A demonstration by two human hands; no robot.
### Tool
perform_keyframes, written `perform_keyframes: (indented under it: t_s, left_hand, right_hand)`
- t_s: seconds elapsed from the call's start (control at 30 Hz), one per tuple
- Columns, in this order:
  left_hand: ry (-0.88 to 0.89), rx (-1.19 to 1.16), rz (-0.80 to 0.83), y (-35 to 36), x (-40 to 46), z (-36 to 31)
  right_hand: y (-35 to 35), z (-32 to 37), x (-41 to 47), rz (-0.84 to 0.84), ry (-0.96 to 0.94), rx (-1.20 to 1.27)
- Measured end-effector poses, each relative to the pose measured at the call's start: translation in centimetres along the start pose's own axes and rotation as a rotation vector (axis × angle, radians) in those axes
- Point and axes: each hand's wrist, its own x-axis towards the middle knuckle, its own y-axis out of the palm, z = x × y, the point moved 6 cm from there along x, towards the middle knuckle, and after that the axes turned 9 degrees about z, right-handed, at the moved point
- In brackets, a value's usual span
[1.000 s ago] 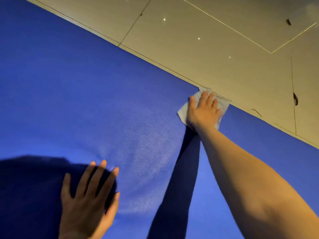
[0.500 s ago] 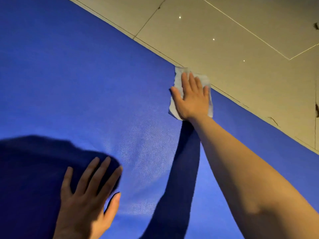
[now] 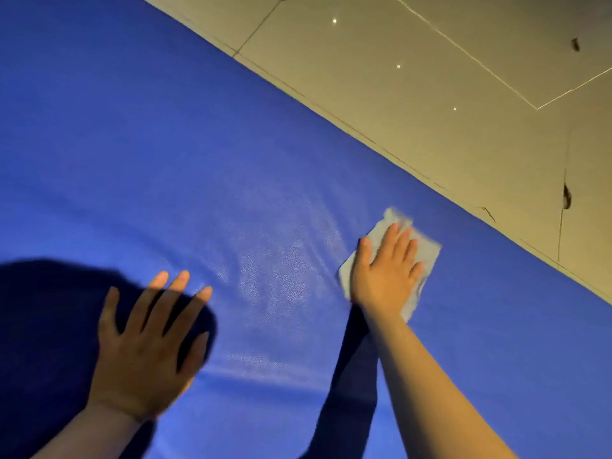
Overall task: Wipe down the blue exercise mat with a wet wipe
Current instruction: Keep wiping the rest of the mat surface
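The blue exercise mat point(image 3: 165, 144) fills most of the view, its far edge running diagonally from top centre to the right side. My right hand point(image 3: 387, 270) lies flat, fingers spread, pressing a pale crumpled wet wipe point(image 3: 425, 256) onto the mat a little inside that far edge. My left hand point(image 3: 149, 346) rests palm-down on the mat at the lower left, fingers apart, holding nothing. A shiny damp patch shows on the mat between the two hands.
Beige floor tiles point(image 3: 430, 94) with thin grout lines lie beyond the mat's far edge at the upper right; a few dark chips mark them. A dark shadow covers the mat at the lower left.
My right hand has slid the wipe back from the mat's far edge toward me, onto the mat surface. My left hand has stayed planted on the mat.
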Motion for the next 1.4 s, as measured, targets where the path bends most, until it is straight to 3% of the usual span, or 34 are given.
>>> perform_keyframes:
  t_s: [0.2, 0.33, 0.43, 0.53, 0.6, 0.7, 0.87, 1.07, 1.17, 1.27, 1.4]
  left_hand:
    - [-0.009, 0.038, -0.009, -0.3, 0.1, 0.2]
    - [-0.062, 0.062, 0.095, -0.1, 0.0, -0.2]
    - [-0.086, 0.109, 0.144, -1.4, 0.4, -0.8]
    - [-0.067, 0.012, 0.102, -1.9, 2.6, -5.4]
    - [0.006, -0.068, 0.154, -0.4, 5.0, -10.0]
    - [0.166, -0.003, 0.254, 2.7, 7.0, -13.9]
    - [0.177, -0.030, 0.133, 3.1, 7.4, -14.1]
    - [0.221, -0.035, 0.014, 2.8, 7.7, -14.1]
    - [0.218, -0.038, 0.040, 2.8, 7.9, -14.2]
    - [0.211, -0.042, 0.066, 2.9, 8.1, -14.3]
    - [0.202, -0.061, 0.105, 3.0, 8.3, -14.4]
  right_hand:
    - [3.4, 0.7, -8.9, 0.016, -0.334, -0.088]
    - [3.1, -2.5, -10.2, 0.037, -0.455, -0.102]
    - [2.8, -5.7, -10.5, 0.033, -0.367, -0.081]
    - [2.7, -7.2, -10.9, 0.003, -0.311, -0.080]
    - [2.7, -6.9, -11.2, 0.006, -0.313, -0.075]
    - [2.6, -6.6, -11.4, -0.005, -0.338, -0.070]
    - [0.8, -7.8, -6.7, 0.021, -0.427, -0.061]
    - [-5.3, -10.2, 9.3, 0.105, -0.158, -0.112]
    - [-7.0, -10.9, 13.3, 0.121, -0.060, -0.049]
    - [-6.3, -10.7, 12.7, 0.042, -0.009, 0.022]
    - [-3.7, -11.1, 5.2, -0.021, -0.020, 0.027]
